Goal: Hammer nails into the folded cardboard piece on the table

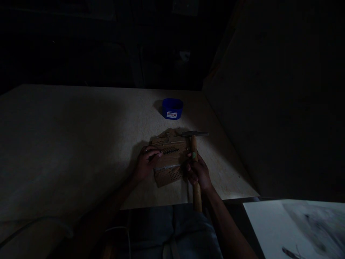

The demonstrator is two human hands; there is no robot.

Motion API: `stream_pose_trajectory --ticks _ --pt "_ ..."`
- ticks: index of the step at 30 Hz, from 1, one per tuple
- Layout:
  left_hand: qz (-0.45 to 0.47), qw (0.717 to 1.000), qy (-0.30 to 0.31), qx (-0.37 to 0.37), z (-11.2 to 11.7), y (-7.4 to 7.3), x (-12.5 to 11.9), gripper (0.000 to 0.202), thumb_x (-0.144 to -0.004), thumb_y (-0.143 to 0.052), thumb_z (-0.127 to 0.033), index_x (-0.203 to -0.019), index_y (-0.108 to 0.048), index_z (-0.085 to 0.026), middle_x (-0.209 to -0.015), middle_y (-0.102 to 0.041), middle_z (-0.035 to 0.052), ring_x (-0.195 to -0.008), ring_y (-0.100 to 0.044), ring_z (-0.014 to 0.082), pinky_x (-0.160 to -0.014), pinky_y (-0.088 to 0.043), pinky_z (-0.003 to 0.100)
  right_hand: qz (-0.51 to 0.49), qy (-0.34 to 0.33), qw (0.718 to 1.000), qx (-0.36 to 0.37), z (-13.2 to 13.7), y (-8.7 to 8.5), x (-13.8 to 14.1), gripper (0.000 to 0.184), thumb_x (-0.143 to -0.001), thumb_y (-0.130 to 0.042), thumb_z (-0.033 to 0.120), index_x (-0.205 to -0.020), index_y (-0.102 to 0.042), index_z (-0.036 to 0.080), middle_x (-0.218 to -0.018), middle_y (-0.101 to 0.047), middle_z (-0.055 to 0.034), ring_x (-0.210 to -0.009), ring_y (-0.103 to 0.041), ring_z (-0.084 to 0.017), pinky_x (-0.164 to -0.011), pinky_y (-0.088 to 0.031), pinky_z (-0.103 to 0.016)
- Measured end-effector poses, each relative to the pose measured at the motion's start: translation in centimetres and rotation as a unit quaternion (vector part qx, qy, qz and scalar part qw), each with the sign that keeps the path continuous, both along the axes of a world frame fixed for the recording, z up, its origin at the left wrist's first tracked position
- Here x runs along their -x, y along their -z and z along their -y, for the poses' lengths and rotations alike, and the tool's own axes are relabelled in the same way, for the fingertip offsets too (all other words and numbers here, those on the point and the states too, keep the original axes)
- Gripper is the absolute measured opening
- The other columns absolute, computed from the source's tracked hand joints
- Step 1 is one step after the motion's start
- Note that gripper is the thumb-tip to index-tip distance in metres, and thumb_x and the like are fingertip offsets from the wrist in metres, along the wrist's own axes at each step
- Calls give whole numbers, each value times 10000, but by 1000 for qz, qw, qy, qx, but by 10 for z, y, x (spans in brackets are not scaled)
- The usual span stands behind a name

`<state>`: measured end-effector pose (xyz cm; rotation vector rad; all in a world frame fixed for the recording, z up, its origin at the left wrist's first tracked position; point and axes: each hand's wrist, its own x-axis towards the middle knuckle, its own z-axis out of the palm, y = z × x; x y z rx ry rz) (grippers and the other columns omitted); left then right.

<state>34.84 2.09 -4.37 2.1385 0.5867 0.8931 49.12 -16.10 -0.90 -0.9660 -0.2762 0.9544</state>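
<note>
My right hand (198, 172) is wrapped around the wooden handle of a hammer (197, 196), whose metal head points up and away over the far right of a brown block (172, 160). The block looks like wood or cardboard, with ragged edges and many small holes, and several dark pins (170, 149) stand in rows on it. At the left end of those rows, my left hand (147, 160) has thumb and fingers pinched together. Whatever is between these fingertips is too small and dark to make out.
A blue plastic tub (172, 109) with a label stands on the pale table (107, 118) beyond the block. A dark panel (269, 108) rises along the right side. Lower right lies a white surface (266, 223). A cable (35, 223) shows at lower left.
</note>
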Motion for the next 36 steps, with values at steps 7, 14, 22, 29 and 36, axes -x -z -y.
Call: stream_pose_trajectory --ticks 7,14,22,29,36 --pt "-11 1000 10 -1 -2 -1 -1 186 -897 -628 -370 -854 -760 -246 -904 -698 31 -938 -618 202 -862 -510 353 2 5 1000 -2 0 4 0 308 -756 -661 247 -1030 -524 209 -564 -615 83 -258 -273 -15 -237 -298 -117" --pt "-9 1000 20 -10 -1 -3 0 188 -906 -628 -365 -899 -775 -247 -925 -700 35 -940 -620 199 -859 -513 353 -3 5 1000 2 1 6 -1 335 -766 -693 271 -1047 -522 210 -587 -622 78 -263 -291 -15 -237 -292 -116" --pt "-30 999 16 -39 -1 -1 2 217 -921 -610 -393 -911 -785 -265 -939 -704 39 -972 -605 215 -891 -501 382 -3 1 1000 12 1 3 -1 322 -765 -682 264 -1041 -524 212 -580 -617 82 -258 -288 -17 -236 -294 -120" --pt "-24 999 17 -36 0 0 2 216 -924 -609 -398 -919 -789 -278 -946 -706 43 -974 -599 215 -878 -507 383 -7 -4 1000 -2 1 3 0 309 -762 -659 226 -1039 -522 220 -579 -598 93 -260 -279 -16 -236 -303 -120" --pt "-12 999 20 -48 1 -1 3 187 -917 -628 -376 -909 -791 -283 -929 -712 43 -951 -608 216 -854 -512 384 -3 5 1000 22 1 3 -1 329 -742 -661 239 -1037 -517 216 -577 -606 87 -261 -274 -18 -230 -292 -121"
